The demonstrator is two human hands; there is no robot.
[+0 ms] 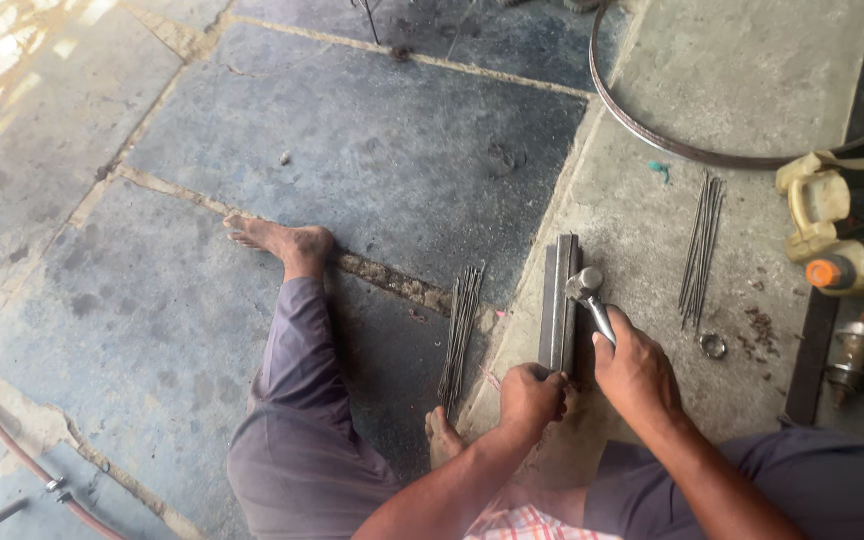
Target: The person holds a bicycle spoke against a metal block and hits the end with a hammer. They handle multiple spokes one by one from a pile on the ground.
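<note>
We sat on the floor with our left leg stretched out ahead, the bare foot turned on its side, and the other foot tucked in close beneath our forearms. Both arms reached forward, bare to the elbow. Our left hand [532, 392] was curled into a loose fist, knuckles up, its fingers [555, 380] pressed down at the near end of what lay in front of us. Our right hand [635, 368] sat just beside it, a little farther forward, the back of the hand up and the fingers wrapped tight around a handle, thumb [604, 345] laid along it. The two wrists angled in toward each other, close but apart.
</note>
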